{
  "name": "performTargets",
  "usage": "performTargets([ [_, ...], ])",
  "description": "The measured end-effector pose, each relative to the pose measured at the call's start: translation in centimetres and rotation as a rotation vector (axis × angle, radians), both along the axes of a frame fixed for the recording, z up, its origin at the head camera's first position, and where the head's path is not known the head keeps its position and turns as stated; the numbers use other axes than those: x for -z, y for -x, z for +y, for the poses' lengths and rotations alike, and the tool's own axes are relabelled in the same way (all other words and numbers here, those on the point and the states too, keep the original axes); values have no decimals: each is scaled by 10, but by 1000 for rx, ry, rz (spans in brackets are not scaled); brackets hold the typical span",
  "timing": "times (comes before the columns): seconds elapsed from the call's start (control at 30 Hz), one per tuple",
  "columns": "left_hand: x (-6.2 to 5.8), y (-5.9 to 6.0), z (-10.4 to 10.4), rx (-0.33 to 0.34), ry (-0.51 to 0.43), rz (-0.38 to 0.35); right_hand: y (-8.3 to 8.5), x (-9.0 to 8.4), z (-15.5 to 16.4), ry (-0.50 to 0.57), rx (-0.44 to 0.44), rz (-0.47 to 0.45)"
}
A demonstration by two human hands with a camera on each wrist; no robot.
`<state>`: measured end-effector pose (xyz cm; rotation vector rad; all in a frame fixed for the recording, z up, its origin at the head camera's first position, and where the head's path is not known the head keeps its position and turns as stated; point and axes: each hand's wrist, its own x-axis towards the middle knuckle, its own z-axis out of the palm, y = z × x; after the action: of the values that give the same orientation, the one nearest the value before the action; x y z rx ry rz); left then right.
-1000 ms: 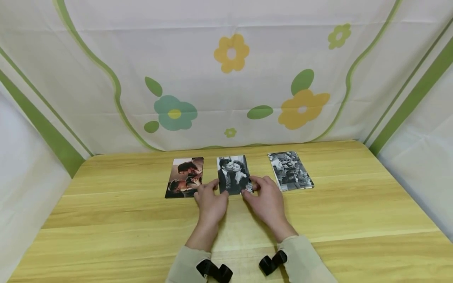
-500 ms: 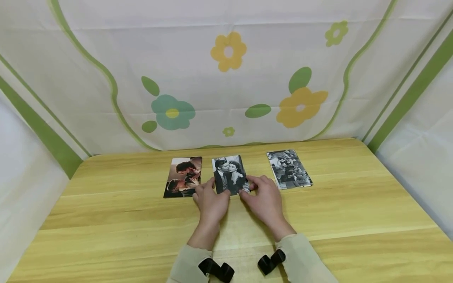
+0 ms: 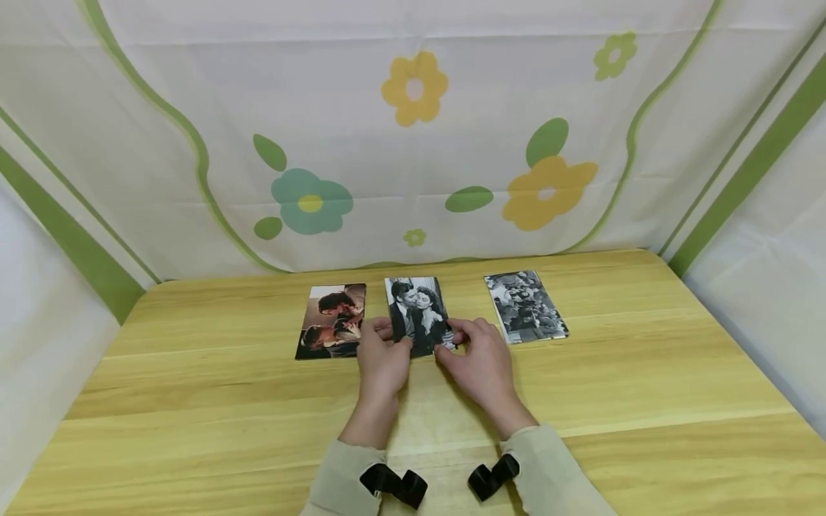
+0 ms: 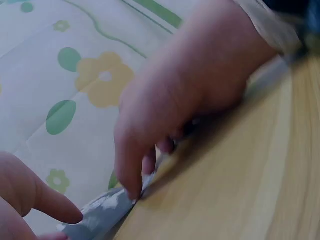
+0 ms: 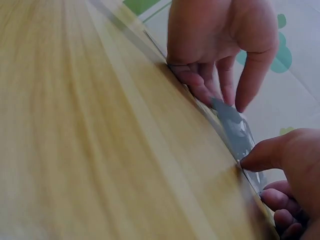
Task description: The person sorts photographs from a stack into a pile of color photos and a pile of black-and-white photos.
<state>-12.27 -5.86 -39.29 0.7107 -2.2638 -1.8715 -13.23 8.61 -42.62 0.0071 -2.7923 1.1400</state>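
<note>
Three photographs lie in a row on the wooden table [image 3: 193, 401]. Both hands are at the middle one, a black-and-white photo of a couple [image 3: 416, 304]. My left hand [image 3: 387, 335] pinches its near left corner and my right hand [image 3: 454, 337] pinches its near right corner. In the left wrist view the right hand [image 4: 135, 192] nips the grey photo edge [image 4: 100, 212], which is raised a little off the wood. In the right wrist view the left hand [image 5: 220, 100] and right hand [image 5: 260, 170] hold the same photo [image 5: 235, 127].
A colour photo [image 3: 332, 330] lies just left of the hands and a black-and-white crowd photo [image 3: 525, 307] to the right. A flowered white cloth [image 3: 413, 143] hangs behind and at both sides. Bare wood stretches toward me.
My left hand has slid forward from beside the middle photo onto its near left corner. The right hand stays at the near right corner. The other two photos have not moved.
</note>
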Motion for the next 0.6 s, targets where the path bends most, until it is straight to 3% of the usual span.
performTargets([
  [0.2, 3, -1, -8, -4, 24, 92, 0, -1, 1, 64, 18, -20],
  [0.5, -5, -2, -20, 60, -140, 73, 0, -10, 6, 290, 17, -42],
  [0.6, -11, -2, -23, 72, -148, 87, -1, -19, 8, 365, 29, -29],
])
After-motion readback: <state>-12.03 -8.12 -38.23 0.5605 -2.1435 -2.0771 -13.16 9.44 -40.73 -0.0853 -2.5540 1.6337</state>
